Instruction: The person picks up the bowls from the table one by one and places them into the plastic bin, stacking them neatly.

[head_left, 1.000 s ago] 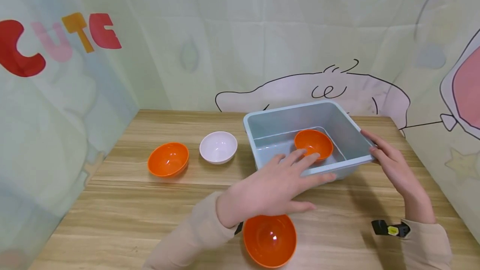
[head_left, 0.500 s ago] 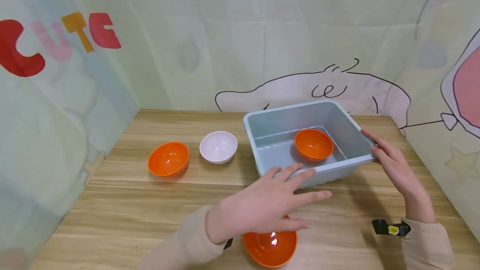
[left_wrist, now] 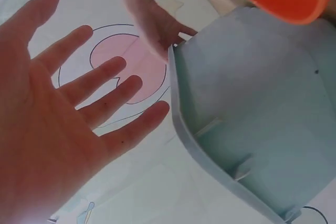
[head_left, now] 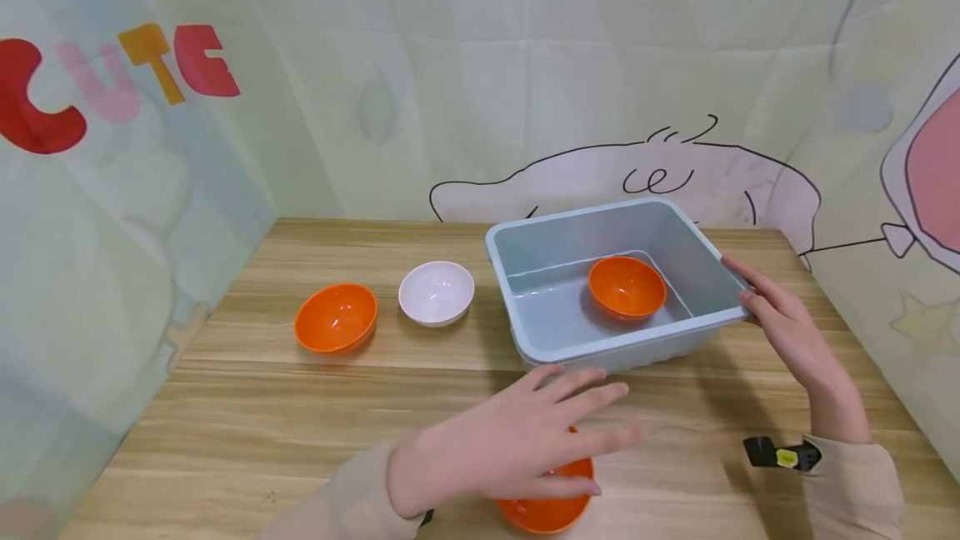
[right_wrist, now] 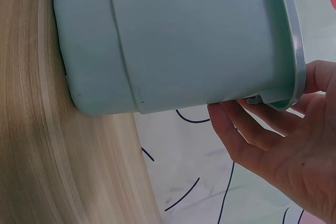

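Observation:
In the head view, my left hand (head_left: pixel 517 440) hovers over the near orange bowl (head_left: pixel 551 515) with fingers spread, hiding much of it. The left wrist view shows an empty palm (left_wrist: pixel 47 124). My right hand (head_left: pixel 795 340) grips the right front corner of a blue-grey plastic tub (head_left: pixel 637 352). In the right wrist view its thumb is at the rim (right_wrist: pixel 296 40) and its fingers are against the outside. Inside the tub sits a second orange bowl (head_left: pixel 627 288), upright.
A white bowl (head_left: pixel 437 294) stands left of the tub. Farther left, another orange bowl (head_left: pixel 336 319) sits slightly tilted on the wooden table (head_left: pixel 300 423). A printed cloth backdrop (head_left: pixel 450 107) rises behind and beside the table.
My left hand has drawn back from above the tub's front edge, toward me and slightly left, still spread. The right hand, tub and bowls have stayed put.

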A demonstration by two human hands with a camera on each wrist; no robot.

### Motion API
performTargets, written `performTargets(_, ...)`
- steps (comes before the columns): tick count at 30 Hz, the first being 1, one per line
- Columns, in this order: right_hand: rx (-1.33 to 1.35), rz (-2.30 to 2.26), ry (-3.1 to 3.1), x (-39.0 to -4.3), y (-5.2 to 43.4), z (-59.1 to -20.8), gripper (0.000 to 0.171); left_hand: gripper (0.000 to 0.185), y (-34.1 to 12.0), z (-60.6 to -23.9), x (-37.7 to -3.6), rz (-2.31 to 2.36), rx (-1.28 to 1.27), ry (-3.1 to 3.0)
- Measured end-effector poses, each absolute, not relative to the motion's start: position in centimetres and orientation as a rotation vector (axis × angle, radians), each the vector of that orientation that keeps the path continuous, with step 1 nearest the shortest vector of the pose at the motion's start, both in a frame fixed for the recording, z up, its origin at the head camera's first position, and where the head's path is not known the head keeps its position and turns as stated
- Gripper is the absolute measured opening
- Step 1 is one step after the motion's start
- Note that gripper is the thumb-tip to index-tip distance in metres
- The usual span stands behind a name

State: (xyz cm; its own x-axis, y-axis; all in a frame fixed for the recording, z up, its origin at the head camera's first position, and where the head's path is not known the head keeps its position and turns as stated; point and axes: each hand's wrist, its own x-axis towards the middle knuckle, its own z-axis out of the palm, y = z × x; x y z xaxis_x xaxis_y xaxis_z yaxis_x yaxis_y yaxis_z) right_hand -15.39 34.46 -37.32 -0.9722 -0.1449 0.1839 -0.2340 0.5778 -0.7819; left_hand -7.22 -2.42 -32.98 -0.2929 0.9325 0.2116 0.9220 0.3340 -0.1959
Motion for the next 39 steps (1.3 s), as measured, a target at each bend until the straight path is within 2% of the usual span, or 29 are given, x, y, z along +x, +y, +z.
performTargets(17,0.329,1.364,-2.695,-15.4,34.3,-37.4,0.046,0.056,-3.6,-35.7,-6.6,0.157,-1.769,-2.437)
performTargets(30,0.321,1.376,-2.696,-15.2,34.6,-37.4,0.046,0.068,-4.5,-37.9,-7.2,0.085,-1.809,-2.646)
performTargets(39,0.361,1.390,-2.669,-15.3,34.4,-37.3,0.046,0.076,-4.7,-37.9,-7.9,0.062,-1.797,-2.752)
